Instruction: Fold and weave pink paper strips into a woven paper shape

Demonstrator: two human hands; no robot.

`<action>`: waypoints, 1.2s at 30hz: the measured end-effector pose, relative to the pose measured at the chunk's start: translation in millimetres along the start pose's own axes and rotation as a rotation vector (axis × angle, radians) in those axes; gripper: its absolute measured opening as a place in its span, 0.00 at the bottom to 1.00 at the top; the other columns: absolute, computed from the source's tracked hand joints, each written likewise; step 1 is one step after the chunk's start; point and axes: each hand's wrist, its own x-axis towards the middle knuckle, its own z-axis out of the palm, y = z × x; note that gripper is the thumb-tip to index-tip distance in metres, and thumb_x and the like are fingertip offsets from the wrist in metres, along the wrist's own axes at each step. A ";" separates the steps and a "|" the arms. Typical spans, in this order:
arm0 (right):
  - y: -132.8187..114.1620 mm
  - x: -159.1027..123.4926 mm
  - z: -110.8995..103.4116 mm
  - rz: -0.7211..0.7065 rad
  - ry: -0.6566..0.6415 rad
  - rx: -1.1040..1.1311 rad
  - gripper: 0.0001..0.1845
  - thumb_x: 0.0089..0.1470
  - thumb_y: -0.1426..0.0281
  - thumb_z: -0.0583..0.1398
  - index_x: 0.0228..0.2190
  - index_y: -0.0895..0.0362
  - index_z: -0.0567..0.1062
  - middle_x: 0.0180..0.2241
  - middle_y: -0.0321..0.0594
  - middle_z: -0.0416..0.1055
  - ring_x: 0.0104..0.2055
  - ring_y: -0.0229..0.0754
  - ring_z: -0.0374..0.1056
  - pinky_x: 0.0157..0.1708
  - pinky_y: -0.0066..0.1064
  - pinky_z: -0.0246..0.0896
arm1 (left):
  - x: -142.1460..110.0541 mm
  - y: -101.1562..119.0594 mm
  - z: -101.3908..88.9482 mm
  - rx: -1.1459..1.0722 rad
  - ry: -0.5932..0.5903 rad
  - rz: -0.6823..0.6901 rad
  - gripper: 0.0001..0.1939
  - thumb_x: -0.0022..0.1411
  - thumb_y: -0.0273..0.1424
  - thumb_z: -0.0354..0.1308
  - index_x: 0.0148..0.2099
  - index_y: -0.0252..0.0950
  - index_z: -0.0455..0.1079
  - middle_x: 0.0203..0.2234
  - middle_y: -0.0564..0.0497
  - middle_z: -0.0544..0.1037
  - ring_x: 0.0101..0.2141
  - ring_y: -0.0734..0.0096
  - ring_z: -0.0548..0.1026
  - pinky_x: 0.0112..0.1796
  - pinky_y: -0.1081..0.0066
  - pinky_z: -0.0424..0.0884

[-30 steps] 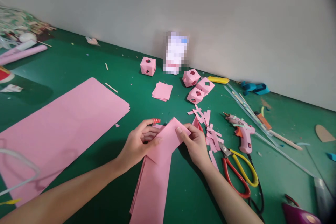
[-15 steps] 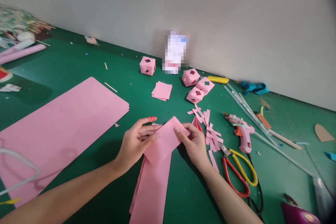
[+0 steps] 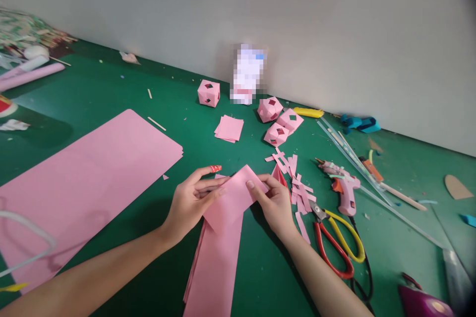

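A long strip of pink paper (image 3: 217, 262) lies on the green table, its far end folded over into a diagonal flap (image 3: 234, 195). My left hand (image 3: 191, 203) pinches the flap's left edge, its index finger raised. On the flap's right corner, my right hand (image 3: 275, 203) has thumb and fingers pressed shut. Both hands rest low over the table.
A big pink sheet (image 3: 85, 183) lies at left. Behind are a stack of pink squares (image 3: 229, 129), paper cubes (image 3: 208, 93) (image 3: 278, 121) and cut pink strips (image 3: 297, 183). At right lie red-and-yellow scissors (image 3: 336, 242), a pink glue gun (image 3: 344, 188) and glue sticks (image 3: 353, 156).
The hands and the folded flap have shifted a little toward me and down; the grip on the paper is the same.
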 end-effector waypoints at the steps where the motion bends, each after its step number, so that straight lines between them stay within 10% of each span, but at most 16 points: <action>1: -0.2 -0.1 0.0 -0.002 0.003 -0.005 0.14 0.53 0.58 0.64 0.29 0.57 0.76 0.25 0.36 0.71 0.26 0.38 0.65 0.25 0.26 0.60 | 0.5 0.0 -0.1 -0.015 -0.005 -0.008 0.25 0.59 0.39 0.63 0.55 0.35 0.65 0.45 0.42 0.81 0.46 0.55 0.79 0.42 0.64 0.79; 21: -3.4 -3.0 2.3 -0.089 -0.096 -0.076 0.19 0.47 0.58 0.68 0.39 0.55 0.76 0.35 0.40 0.76 0.34 0.43 0.71 0.33 0.31 0.67 | 0.5 -3.1 -2.8 0.109 -0.093 0.008 0.12 0.61 0.38 0.61 0.41 0.35 0.73 0.43 0.45 0.79 0.31 0.69 0.78 0.31 0.72 0.73; 36: -4.3 -1.9 -3.4 -0.020 -0.064 0.015 0.17 0.55 0.56 0.61 0.25 0.57 0.77 0.23 0.36 0.70 0.26 0.38 0.64 0.26 0.28 0.58 | 0.0 -1.8 -3.0 0.115 -0.159 -0.005 0.15 0.62 0.38 0.60 0.47 0.36 0.69 0.28 0.51 0.80 0.31 0.66 0.78 0.35 0.70 0.72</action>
